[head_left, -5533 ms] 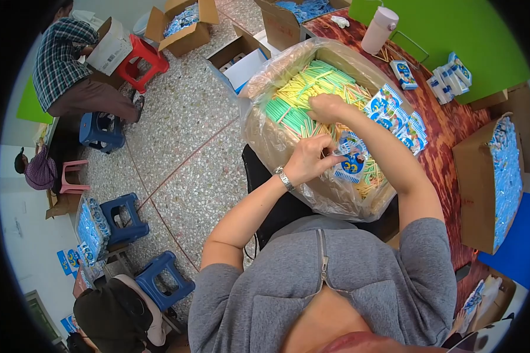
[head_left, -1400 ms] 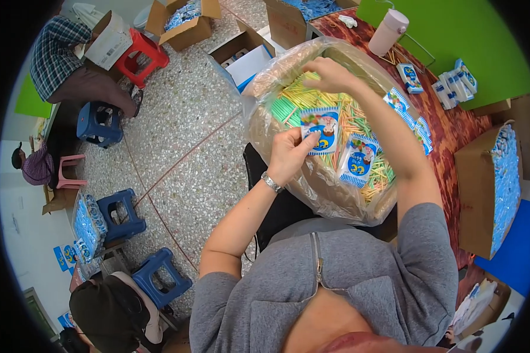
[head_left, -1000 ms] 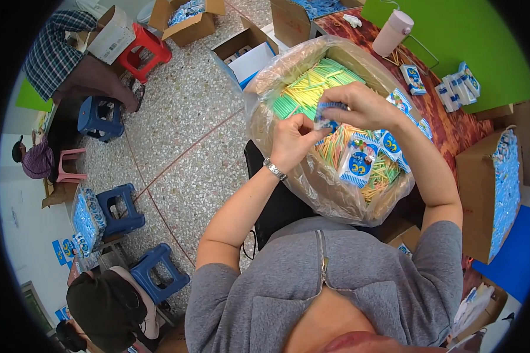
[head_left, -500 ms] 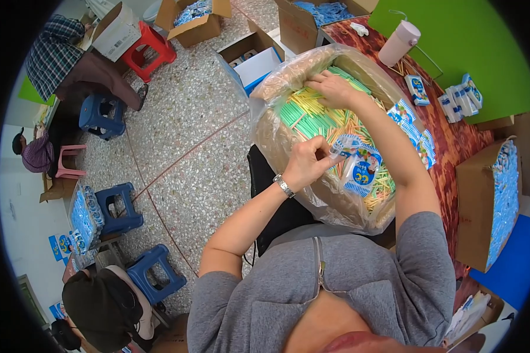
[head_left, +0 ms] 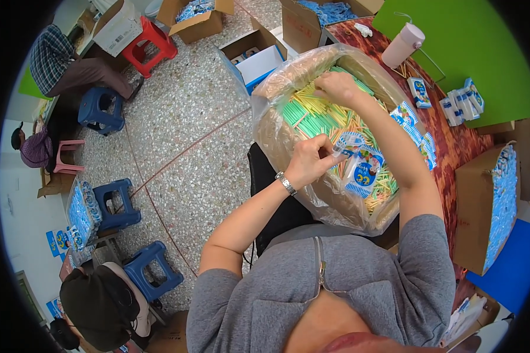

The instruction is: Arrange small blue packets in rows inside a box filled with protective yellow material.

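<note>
My left hand [head_left: 311, 160], with a metal watch on its wrist, pinches the open end of a clear plastic packet [head_left: 362, 170] with a blue-and-white print. This packet lies over loose sticks at the near side of a plastic-lined box [head_left: 274, 126]. At the far side, my right hand [head_left: 338, 89] is curled down onto thin yellow sticks [head_left: 313, 101]; its fingertips are partly hidden, so what they grip does not show. Bundles of green sticks [head_left: 300, 116] lie beside them. More printed packets [head_left: 415, 129] rest along the box's right rim.
On the red patterned table [head_left: 447, 144] stand a pink bottle [head_left: 403, 46] and several small packets [head_left: 462, 99]. A carton of blue packets [head_left: 477, 203] is at right. Open cartons [head_left: 200, 26] and stools [head_left: 153, 270] stand about the floor. Other people sit at left.
My right hand's fingers have curled in tighter over the sticks, and the hand has shifted slightly. My left hand keeps its pinch on the packet. A person at far left has leaned.
</note>
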